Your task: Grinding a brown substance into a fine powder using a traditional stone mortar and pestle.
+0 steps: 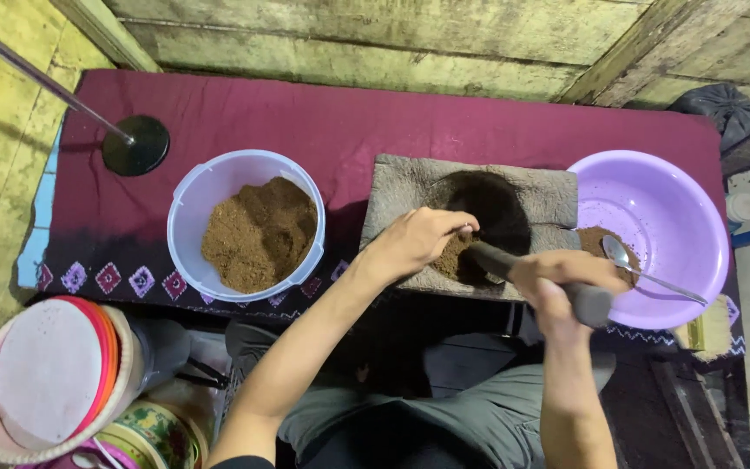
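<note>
Head cam, looking straight down at a low table with a maroon cloth (392, 122).

Right hand (557, 282): fingers wrapped tight round a dark pestle (523, 274), fist closed on the handle end. Pestle runs up-left from the fist, tip down in the hollow of the stone mortar (470, 221). The tip is in or at the brown powder (453, 256) at the hollow's near edge; can't tell exact contact.

Left hand (414, 243): reaches in over the mortar's near-left rim, fingers bunched together and curled down, fingertips at the powder in the hollow. Looks like a pinch or a push on the powder; can't tell if anything is actually held. Fingertips sit just left of the pestle tip, near but apart from it.

Powder in the mortar: small heap, between the left fingertips and the pestle tip, low side of the hollow.

Around:
- White bucket (245, 221) left of the mortar, roughly half full of the same brown powder, near the left forearm.
- Purple basin (661, 208) right of the mortar, touching or just beside it. Small patch of powder and a metal spoon (648, 269) inside, spoon bowl by the powder, handle pointing right.
- Black round stand base (136, 145) with a metal pole, far left on the cloth.
- Stack of round lids or trays (45, 378), bottom left, below table level.
</note>
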